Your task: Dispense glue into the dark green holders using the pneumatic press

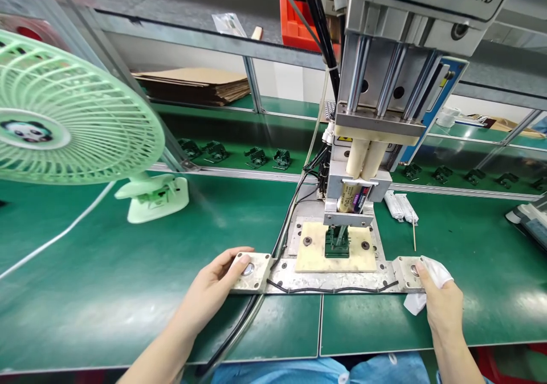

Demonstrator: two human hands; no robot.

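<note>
My left hand (216, 278) grips the left push-button box (258, 278), fingers behind it and thumb on the round metal button. On the other side, my right hand (442, 298) has its thumb against the button of the right push-button box (404, 274). A crumpled white cloth (436, 271) is held in that hand, hanging below the box. Between the boxes, a dark green plastic part (337, 246) sits on a cream fixture plate (311, 261). The dispensing press (380, 122) stands over it, with two cartridges (352, 196) and a nozzle reaching down to the part.
A green clip fan (85, 110) stands at the left. Black cables (239, 330) cross the green bench (128, 293) beside my left hand. Several dark green parts (256, 157) line the belt behind. White packets (400, 206) and a thin stick (414, 236) lie right of the press.
</note>
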